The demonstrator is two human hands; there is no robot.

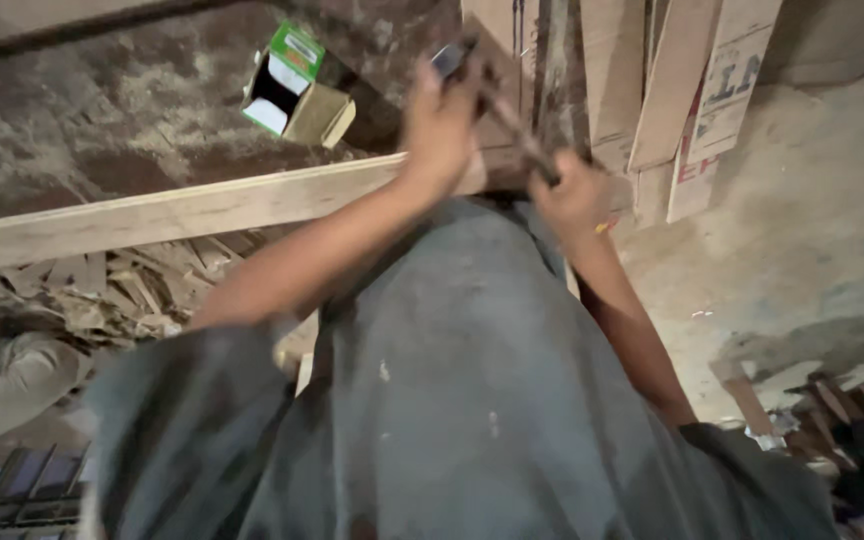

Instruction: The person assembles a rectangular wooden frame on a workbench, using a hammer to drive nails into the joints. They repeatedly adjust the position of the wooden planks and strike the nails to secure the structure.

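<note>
Head view: the person looks down along their own grey shirt [472, 400], with both bare arms stretched forward over it. The left hand [439, 125] is raised, its grip closed around the upper end of a long, dark, slender tool [502, 110]; a greyish tip of that tool sticks out above the fingers. The right hand [572, 195] sits lower and to the right, its grip wrapped around the lower end of the same tool, so the tool runs on a slant from the upper left down to the lower right between the two hands. What kind of tool it is cannot be told, as the picture is blurred.

Just beyond the hands a pale wooden plank [182, 210] runs across the view from the left edge toward the middle, its right end hidden behind the left hand. Below the plank lies a heap of wood scraps and shavings [122, 290].

On the dusty floor [102, 110] beyond the plank lies a small cardboard box [292, 90], green and white outside, tipped on its side with its flaps open. Its inside looks dark and holds something white; what that is cannot be made out.

Further wooden boards [672, 90] lean upright at the top right. At the left edge, a pale sleeve [7, 380] of another person shows.
</note>
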